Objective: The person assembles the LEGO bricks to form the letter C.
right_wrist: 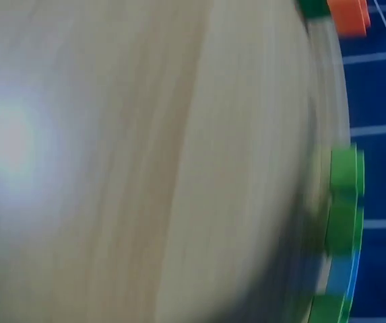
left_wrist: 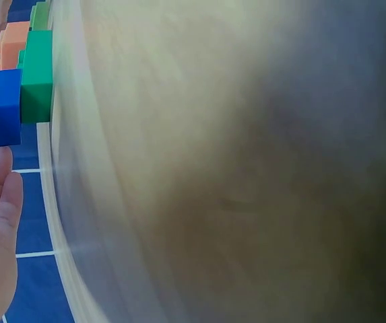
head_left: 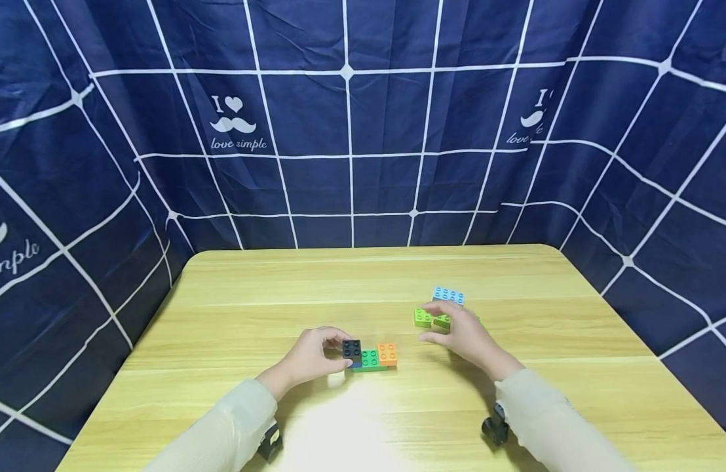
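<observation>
My left hand (head_left: 312, 355) pinches the left end of a small brick assembly between thumb and fingers. That end is a black brick (head_left: 352, 348) on top of a blue brick (left_wrist: 5, 108). Both sit on a longer green brick (head_left: 370, 360), whose right end bears an orange brick (head_left: 387, 353). My right hand (head_left: 464, 334) hovers over the table close to several loose bricks, its fingers relaxed and holding nothing. Nearest to it are a lime green brick (head_left: 422, 318) and another lime brick (head_left: 442, 321); its fingers partly hide the group.
Behind the right hand lies a light blue brick (head_left: 449, 295). A further lime brick (right_wrist: 329, 308) shows beside it in the right wrist view. The wooden table (head_left: 268, 282) is enclosed by a dark blue curtain (head_left: 304, 183) with white lines.
</observation>
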Tool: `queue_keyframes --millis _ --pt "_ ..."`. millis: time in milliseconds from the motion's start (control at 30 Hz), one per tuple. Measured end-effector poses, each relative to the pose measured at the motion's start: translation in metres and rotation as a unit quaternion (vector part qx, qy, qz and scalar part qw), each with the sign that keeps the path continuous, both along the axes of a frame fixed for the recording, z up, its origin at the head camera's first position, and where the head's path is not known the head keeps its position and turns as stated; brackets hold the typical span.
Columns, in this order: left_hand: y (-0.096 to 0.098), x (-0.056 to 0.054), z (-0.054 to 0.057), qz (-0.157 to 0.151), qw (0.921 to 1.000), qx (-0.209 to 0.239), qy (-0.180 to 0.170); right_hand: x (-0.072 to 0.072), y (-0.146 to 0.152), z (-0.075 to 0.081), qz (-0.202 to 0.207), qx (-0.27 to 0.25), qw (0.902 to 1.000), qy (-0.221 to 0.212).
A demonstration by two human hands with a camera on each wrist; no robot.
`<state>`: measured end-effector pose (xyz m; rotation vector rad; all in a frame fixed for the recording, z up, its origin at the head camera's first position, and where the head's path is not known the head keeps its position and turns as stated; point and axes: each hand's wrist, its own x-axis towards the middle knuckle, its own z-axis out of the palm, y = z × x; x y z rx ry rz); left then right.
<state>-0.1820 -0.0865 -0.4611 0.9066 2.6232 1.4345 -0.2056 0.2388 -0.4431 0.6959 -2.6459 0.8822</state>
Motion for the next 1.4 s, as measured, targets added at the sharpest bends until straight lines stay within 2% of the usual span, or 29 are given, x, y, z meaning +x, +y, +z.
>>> queue_keyframes --millis 300,600,800,1033,1400 --pt "0.002 0.002 -0.002 0.004 1.0 -0.005 0.006 -0.005 0.05 -0.007 -0.066 0.027 0.9973 -0.017" --pt "0.002 0.002 -0.003 0.005 0.9999 -0.007 0.011 -0.009 0.08 -0.019 -0.07 0.024 0.9964 -0.042" --pt "0.002 0.002 -0.003 0.003 0.9999 -0.003 0.016 -0.009 0.089 -0.024 -0.082 0.026 0.9937 -0.071" --pt "0.001 0.001 -0.005 0.0 0.9997 0.0 0.024 -0.009 0.093 -0.027 -0.092 0.039 0.9931 -0.062" --pt "0.002 0.0 -0.006 0.0 0.9997 -0.001 0.026 -0.006 0.09 -0.022 -0.105 0.019 0.9925 -0.06"
